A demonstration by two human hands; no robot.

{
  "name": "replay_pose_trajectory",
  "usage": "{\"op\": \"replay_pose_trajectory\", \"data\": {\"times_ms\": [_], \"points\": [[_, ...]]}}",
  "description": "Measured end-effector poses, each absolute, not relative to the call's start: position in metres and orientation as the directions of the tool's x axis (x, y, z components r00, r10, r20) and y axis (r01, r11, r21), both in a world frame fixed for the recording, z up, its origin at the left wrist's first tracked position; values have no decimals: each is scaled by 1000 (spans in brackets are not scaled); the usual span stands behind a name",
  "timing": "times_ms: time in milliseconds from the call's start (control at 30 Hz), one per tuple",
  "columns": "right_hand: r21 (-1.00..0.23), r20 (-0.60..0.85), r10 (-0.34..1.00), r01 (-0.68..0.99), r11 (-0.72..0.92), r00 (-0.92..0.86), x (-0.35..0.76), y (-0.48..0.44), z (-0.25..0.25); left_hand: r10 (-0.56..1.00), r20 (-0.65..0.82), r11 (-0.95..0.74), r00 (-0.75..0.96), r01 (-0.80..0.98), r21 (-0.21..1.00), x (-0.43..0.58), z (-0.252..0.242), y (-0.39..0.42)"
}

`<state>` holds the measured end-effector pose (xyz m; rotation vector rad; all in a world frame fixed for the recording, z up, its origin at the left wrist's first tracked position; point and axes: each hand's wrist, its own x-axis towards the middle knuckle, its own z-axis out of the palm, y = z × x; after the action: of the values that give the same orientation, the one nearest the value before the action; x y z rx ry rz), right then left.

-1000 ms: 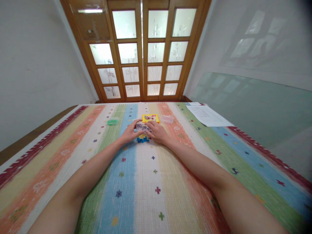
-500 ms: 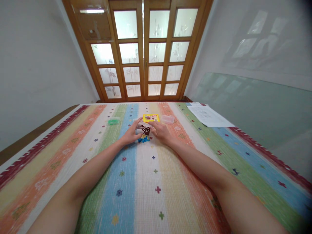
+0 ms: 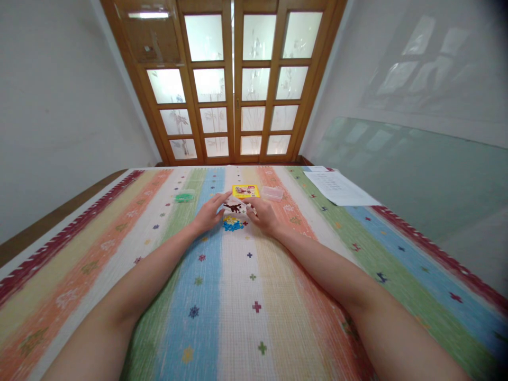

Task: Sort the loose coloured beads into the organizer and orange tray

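Note:
Between my hands is a small clear plastic box (image 3: 240,201) that looks tilted, with dark brown pieces (image 3: 235,208) at it; whether they lie inside or have spilled out is hard to tell. My left hand (image 3: 209,214) holds its left side, index finger at the far edge and thumb nearer me. On the right side, my right hand (image 3: 262,214) grips the box with bent fingers. Just in front of it, small blue and yellow pieces (image 3: 232,224) lie heaped on the cloth.
Behind the hands lies a yellow picture card or box (image 3: 245,191). A clear empty-looking tray or lid (image 3: 272,193) is right of it. Leftward sits a clear box with green pieces (image 3: 184,197). Printed sheets (image 3: 339,189) rest at the right of the striped tablecloth (image 3: 238,296).
The plastic box has tipped and the brown pieces have shifted. My left thumb has drawn back to the left. More of the blue and yellow heap shows now.

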<state>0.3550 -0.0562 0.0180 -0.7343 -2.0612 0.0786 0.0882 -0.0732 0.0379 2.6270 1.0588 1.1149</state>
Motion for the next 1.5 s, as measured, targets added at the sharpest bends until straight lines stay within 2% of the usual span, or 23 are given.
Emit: {"op": "replay_pose_trajectory", "data": {"times_ms": [267, 500, 633, 800, 933, 1033, 1100, 1200, 1367, 1500], "points": [[-285, 761, 484, 449, 847, -431, 356, -58, 20, 499, 665, -793, 557, 603, 89, 90, 35, -73], [-285, 753, 486, 446, 848, -443, 354, -62, 24, 464, 694, -802, 551, 594, 64, 86, 34, -71], [-291, 769, 471, 420, 860, -432, 353, -65, 28, 550, 688, -766, 473, 614, 190, 85, 35, -71], [-319, 735, 487, 393, 862, -472, 353, -66, 33, 738, 620, -635, 265, 583, 507, 86, 35, -69], [-429, 710, 590, 428, 796, -385, 351, -64, 31, 816, 531, -578, 228, 332, 745, 97, 33, -67], [-454, 700, 610, 428, 782, -371, 349, -62, 29, 855, 448, -485, 262, 91, 870, 107, 30, -68], [-443, 692, 606, 432, 786, -392, 348, -61, 27, 876, 395, -409, 277, -5, 912, 112, 29, -69], [-409, 671, 588, 436, 802, -452, 347, -60, 25, 910, 334, -331, 245, -57, 942, 115, 28, -68], [-391, 633, 571, 421, 818, -523, 346, -59, 22, 949, 293, -300, 116, 54, 952, 109, 23, -60], [-413, 626, 596, 435, 800, -503, 348, -60, 25, 955, 288, -274, -69, 158, 949, 89, 25, -47]]}}
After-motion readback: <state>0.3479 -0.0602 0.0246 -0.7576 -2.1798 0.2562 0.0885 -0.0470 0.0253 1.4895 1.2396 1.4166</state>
